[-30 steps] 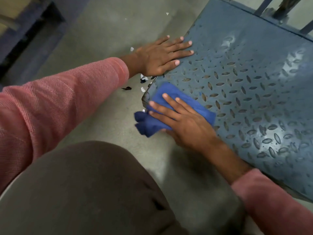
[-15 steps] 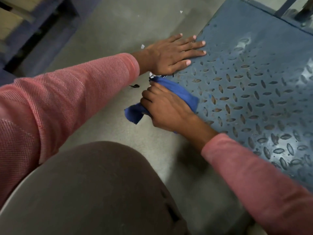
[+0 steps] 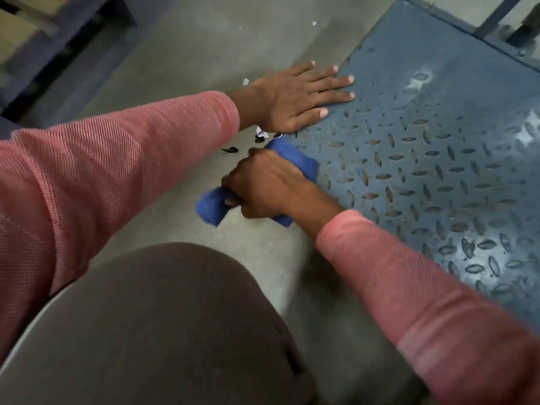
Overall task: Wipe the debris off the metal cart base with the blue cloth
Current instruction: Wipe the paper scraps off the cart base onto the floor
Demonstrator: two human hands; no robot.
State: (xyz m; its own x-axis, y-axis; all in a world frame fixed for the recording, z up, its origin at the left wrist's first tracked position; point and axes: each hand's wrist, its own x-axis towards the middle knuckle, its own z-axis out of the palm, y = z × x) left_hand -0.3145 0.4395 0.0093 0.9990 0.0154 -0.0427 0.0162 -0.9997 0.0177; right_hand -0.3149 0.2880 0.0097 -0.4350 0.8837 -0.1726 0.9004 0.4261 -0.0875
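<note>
1. The right hand [image 3: 263, 185], spread flat on the blue cloth [image 3: 295, 162] a second ago, has since curled into a closed grip on it and drawn it to the near-left corner of the metal cart base [image 3: 438, 171], at the centre of the frame.
2. The cloth is now bunched: one end rests on the tread plate just beside the corner, the other hangs off the edge over the concrete floor [image 3: 204, 54], left of centre.
3. The left hand [image 3: 295, 97] has kept its place, open and flat, fingers on the plate's left edge and palm over the floor. It holds nothing and seems to be bracing.
4. Dark and white scraps of debris [image 3: 258, 137] lie on the floor just off the corner, between the two hands. This suggests the stroke has pushed bits over the edge; the visible plate looks mostly clear, though blur on the right side makes small specks hard to rule out.
5. My judgement: this corner pass is nearly finished, and the rest of the plate may need checking.
6. No brand, label or writing can be read anywhere.
</note>
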